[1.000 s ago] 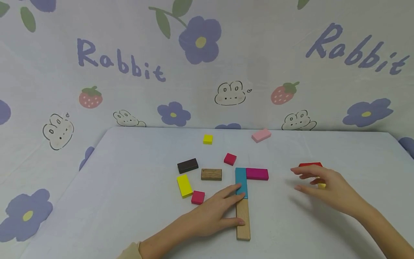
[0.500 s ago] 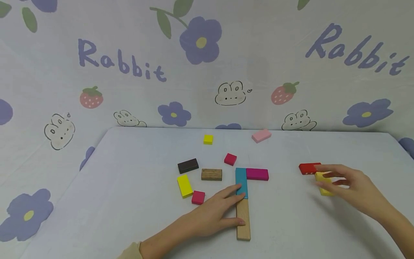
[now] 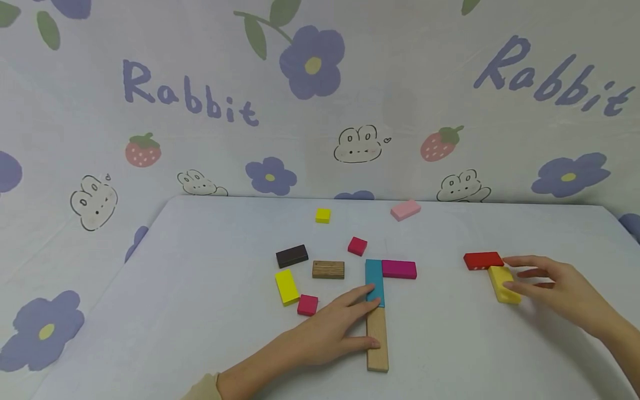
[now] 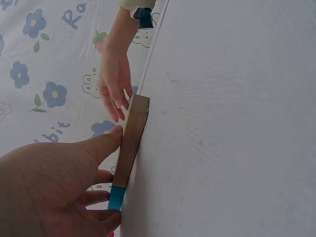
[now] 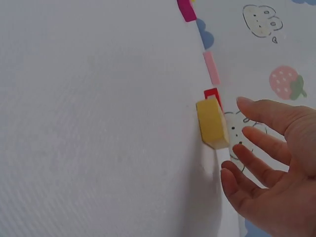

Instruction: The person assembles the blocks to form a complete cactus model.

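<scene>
My left hand [image 3: 330, 328] rests on two blocks lying end to end: fingertips on the blue block [image 3: 374, 275], thumb on the light wooden block [image 3: 377, 355]. In the left wrist view the thumb [image 4: 101, 144] lies along the side of the wooden block. A magenta block [image 3: 399, 269] extends right from the blue one's far end. My right hand [image 3: 565, 291] hovers at the pale yellow block [image 3: 504, 286], fingers spread and thumb overlapping its top in the head view. Beyond that lies a red block [image 3: 482, 260] with white dots on its near side.
Left of the blue block lie a brown wood-grain block [image 3: 328, 270], a black block [image 3: 292, 256], a bright yellow block [image 3: 286, 287] and a small red block [image 3: 308, 305]. Farther back are another small red block [image 3: 357, 246], a small yellow block [image 3: 323, 215] and a pink block [image 3: 405, 210].
My right hand has moved right, from over the red and pale yellow blocks to the pale yellow block's right side, uncovering both. My left hand has stayed in place.
</scene>
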`<act>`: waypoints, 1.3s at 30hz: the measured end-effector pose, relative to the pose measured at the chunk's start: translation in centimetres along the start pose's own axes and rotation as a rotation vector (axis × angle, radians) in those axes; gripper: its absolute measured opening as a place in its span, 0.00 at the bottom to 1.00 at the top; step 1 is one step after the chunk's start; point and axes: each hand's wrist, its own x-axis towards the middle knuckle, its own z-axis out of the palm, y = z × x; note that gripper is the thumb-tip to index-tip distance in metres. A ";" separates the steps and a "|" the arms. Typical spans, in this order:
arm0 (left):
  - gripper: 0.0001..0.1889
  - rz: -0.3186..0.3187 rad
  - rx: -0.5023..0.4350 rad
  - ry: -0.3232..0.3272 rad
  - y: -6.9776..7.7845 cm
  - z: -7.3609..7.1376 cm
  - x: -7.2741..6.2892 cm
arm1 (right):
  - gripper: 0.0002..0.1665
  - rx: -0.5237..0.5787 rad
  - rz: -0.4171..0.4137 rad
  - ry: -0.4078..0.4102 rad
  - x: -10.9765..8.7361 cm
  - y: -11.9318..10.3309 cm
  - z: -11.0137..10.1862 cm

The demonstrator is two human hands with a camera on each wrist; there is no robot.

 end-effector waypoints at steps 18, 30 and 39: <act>0.38 -0.003 0.012 0.000 -0.1 0.0 0.1 | 0.39 0.001 0.020 -0.113 1.4 1.9 -0.4; 0.38 -0.003 0.006 0.001 -0.2 0.0 0.2 | 0.42 -0.006 -0.062 -0.145 1.1 2.7 -0.2; 0.38 -0.004 0.012 -0.001 -0.1 0.0 0.2 | 0.41 0.017 -0.083 -0.120 0.9 2.7 -0.1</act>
